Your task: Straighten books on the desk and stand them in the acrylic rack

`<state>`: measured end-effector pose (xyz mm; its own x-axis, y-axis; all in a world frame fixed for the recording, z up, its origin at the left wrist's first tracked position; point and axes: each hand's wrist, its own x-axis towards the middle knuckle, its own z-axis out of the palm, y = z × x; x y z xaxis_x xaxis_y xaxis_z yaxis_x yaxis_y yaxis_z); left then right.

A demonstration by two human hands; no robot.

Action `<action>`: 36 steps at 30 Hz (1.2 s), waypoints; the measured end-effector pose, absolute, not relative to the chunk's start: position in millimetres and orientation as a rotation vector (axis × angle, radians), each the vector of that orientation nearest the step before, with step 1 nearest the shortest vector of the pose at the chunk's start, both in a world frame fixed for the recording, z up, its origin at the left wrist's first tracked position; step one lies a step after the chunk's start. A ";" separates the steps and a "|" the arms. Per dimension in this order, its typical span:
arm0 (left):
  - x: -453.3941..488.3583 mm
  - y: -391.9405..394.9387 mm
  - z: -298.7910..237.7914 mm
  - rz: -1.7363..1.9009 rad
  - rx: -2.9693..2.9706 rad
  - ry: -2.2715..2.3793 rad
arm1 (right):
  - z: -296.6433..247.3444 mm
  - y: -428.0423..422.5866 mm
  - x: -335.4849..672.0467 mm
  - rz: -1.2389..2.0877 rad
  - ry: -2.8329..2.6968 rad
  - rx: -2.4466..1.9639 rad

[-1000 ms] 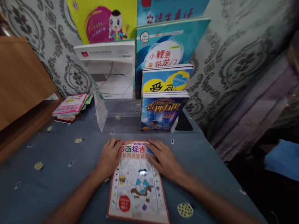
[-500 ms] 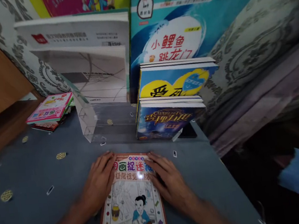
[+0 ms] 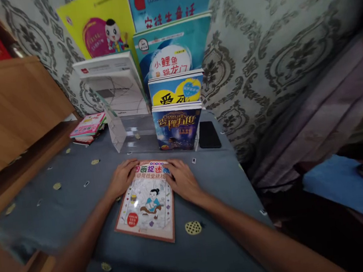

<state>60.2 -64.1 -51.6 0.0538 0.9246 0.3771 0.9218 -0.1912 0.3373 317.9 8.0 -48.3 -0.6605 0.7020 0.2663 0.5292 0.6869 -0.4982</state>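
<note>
A picture book (image 3: 146,202) with an orange-brown border lies flat on the blue-grey tablecloth. Its cover shows a seated cartoon figure in blue under large colourful Chinese characters. My left hand (image 3: 122,177) is closed on the book's upper left edge, fingers bent over the corner. At the opposite upper edge, my right hand (image 3: 183,179) grips the book, its thumb and fingers over the cover's side. Just beyond the hands stands a clear acrylic book rack (image 3: 136,143), with a dark blue paperback (image 3: 179,129) at its front right.
Several books fill the rack, among them a blue-and-yellow one (image 3: 176,90), a teal one (image 3: 173,44) and a white one (image 3: 119,90). A black phone (image 3: 208,135) lies right of the rack. A small book stack (image 3: 88,126) sits at the left, near a wooden cabinet (image 3: 17,116).
The view has pulled back, so the whole picture book, more of the rack and the phone now show. Both hands keep the same places on the book.
</note>
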 end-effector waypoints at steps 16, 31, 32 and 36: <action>58.0 -63.5 -47.2 0.820 2.234 2.226 | -31.5 -5.4 317.7 0.418 -2.581 -1.030; 59.5 -63.1 -42.6 0.712 2.246 2.272 | -35.0 -4.6 318.4 0.438 -2.496 -0.986; 60.4 -63.1 -42.0 0.706 2.244 2.275 | -35.5 -4.5 318.3 0.444 -2.490 -0.984; 64.3 -61.6 -39.2 0.684 2.253 2.276 | -37.2 -4.2 318.3 0.428 -2.500 -0.972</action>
<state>64.3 -61.6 -39.2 -0.0487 0.9242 0.3788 0.9798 -0.0294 0.1976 318.3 -4.2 -37.2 -0.6659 0.6946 0.2722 0.5646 0.7077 -0.4247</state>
